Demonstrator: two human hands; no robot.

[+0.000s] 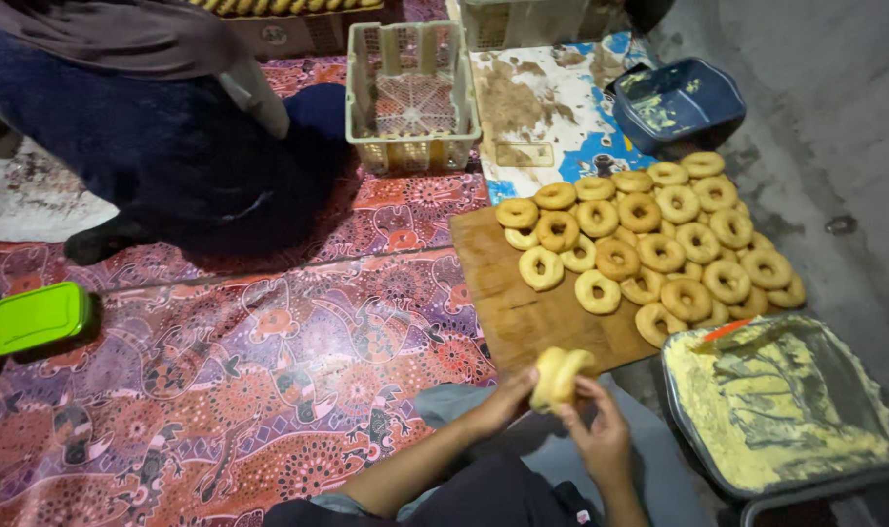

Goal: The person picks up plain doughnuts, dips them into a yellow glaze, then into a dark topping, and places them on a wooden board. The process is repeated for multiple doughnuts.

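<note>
Both my hands hold one pale dough ring (559,375) above my lap. My left hand (504,401) grips its left side and my right hand (597,429) grips it from below and the right. Just beyond lies a wooden board (523,317) covered with many shaped dough rings (649,249), some stacked on each other. To my right sits a metal tray (879,429) smeared with yellow dough and holding a scraper with an orange handle (727,332).
A patterned red mat (240,390) covers the floor. Another person in dark clothes (161,127) sits at the far left. A beige plastic basket (410,146), a blue tub (674,98), a green lidded box (35,317) and bare concrete (835,117) surround the board.
</note>
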